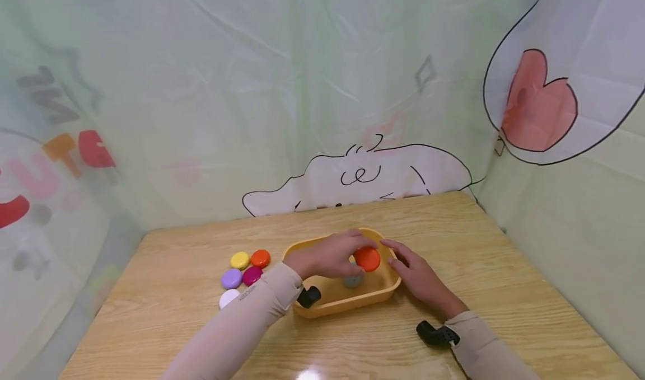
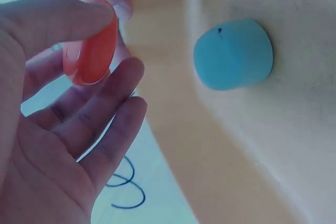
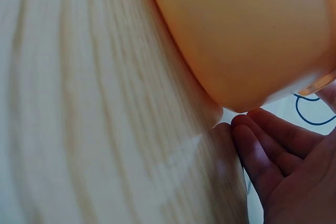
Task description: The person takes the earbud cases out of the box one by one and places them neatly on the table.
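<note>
My left hand (image 1: 335, 254) reaches over a yellow-orange plastic box (image 1: 347, 304) and pinches a round orange-red disc (image 1: 368, 259) between thumb and fingers. In the left wrist view the disc (image 2: 93, 53) has a smooth, rounded edge, and the other fingers spread below it. On the box floor lies a short blue-grey cylinder (image 1: 354, 280), bluer in the left wrist view, with a small dark mark on it. At the right end of the box, my right hand (image 1: 420, 276) rests lightly bent fingers against the rim and outer wall; fingertips (image 3: 244, 132) show at the bottom corner.
Left of the box, several round discs lie on the wooden table (image 1: 453, 229): yellow (image 1: 240, 260), orange (image 1: 260, 258), lilac (image 1: 232, 278), magenta (image 1: 252, 276) and white (image 1: 229, 298). My left sleeve partly covers the white one. Printed curtains (image 1: 201, 117) border the table behind and at both sides.
</note>
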Motion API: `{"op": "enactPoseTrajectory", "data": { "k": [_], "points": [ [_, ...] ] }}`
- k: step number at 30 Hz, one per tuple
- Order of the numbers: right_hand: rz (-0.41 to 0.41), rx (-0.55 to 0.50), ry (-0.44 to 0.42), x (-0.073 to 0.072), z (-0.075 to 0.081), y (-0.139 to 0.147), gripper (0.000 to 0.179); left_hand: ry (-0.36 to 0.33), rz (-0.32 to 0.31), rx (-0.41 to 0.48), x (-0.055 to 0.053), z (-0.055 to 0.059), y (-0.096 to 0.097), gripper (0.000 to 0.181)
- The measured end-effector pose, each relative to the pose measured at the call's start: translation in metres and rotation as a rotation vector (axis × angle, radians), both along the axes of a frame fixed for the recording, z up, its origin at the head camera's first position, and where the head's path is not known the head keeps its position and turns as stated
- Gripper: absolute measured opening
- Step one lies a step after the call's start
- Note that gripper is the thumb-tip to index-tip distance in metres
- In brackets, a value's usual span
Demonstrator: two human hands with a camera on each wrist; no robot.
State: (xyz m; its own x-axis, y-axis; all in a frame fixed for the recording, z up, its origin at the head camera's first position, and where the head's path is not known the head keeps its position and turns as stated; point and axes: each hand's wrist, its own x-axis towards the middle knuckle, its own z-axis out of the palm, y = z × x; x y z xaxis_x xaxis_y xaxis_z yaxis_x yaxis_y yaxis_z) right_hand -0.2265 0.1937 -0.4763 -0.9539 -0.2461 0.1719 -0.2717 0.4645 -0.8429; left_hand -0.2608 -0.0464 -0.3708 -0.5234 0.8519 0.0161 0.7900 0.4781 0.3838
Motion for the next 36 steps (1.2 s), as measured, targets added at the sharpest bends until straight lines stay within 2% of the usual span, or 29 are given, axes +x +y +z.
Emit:
{"op": "enactPoseTrajectory", "data": {
  "k": [4, 12, 20, 27, 32, 36],
  "points": [
    [-0.007, 0.02, -0.001, -0.002, -0.001, 0.001, 0.045, 0.019, 0.038, 0.024, 0.002, 0.003, -0.01, 0.047],
    [-0.007, 0.028, 0.0, -0.004, -0.004, 0.0, 0.046, -0.007, 0.105, 0.074, 0.006, 0.005, -0.028, 0.048],
    [-0.005, 0.01, 0.003, -0.007, -0.001, 0.0, 0.045, 0.013, 0.14, 0.101, 0.015, 0.01, -0.048, 0.048],
    [0.013, 0.004, 0.014, -0.006, 0.003, -0.001, 0.046, -0.02, 0.199, 0.169, 0.025, 0.01, -0.075, 0.051],
    [0.006, 0.001, 0.017, -0.005, 0.002, -0.002, 0.045, -0.018, 0.253, 0.204, 0.033, 0.01, -0.098, 0.048],
    [0.002, 0.015, 0.02, -0.004, 0.0, -0.001, 0.045, -0.05, 0.295, 0.23, 0.039, 0.008, -0.114, 0.047]
  ]
}}
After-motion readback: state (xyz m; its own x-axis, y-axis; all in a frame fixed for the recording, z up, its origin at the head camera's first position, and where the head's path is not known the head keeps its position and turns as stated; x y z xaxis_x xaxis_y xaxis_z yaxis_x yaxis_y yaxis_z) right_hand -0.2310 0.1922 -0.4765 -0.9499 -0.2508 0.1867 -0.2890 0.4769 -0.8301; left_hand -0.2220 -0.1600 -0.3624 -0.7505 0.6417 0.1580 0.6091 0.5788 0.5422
